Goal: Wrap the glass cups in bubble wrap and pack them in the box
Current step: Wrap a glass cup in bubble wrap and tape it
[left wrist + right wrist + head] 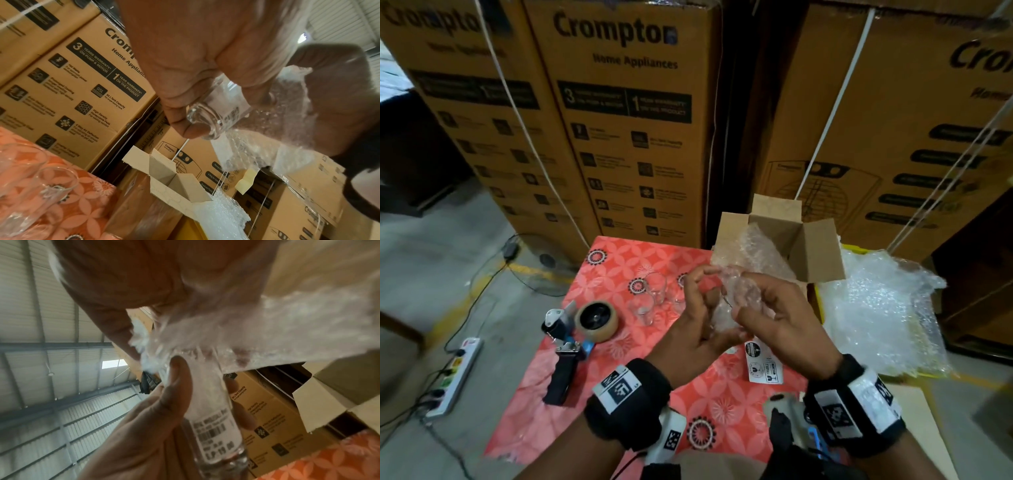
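Observation:
Above the red floral table point(619, 394), both hands work on one clear glass cup point(736, 298). My left hand point(705, 301) grips the cup point(211, 116) between thumb and fingers, near its barcode label point(213, 426). My right hand point(760, 305) holds a sheet of bubble wrap point(743, 287) curled over the cup's other end point(267, 321). Bare glass cups point(654, 287) stand on the table left of my hands. The small cardboard box point(815, 253) sits open just behind, with bubble wrap point(760, 246) sticking out of it.
A tape dispenser point(575, 329) lies at the table's left side, and a sticker sheet point(760, 363) lies under my hands. A loose heap of bubble wrap point(880, 308) sits to the right. Tall printed cartons point(626, 120) stand behind. A power strip point(458, 373) lies on the floor.

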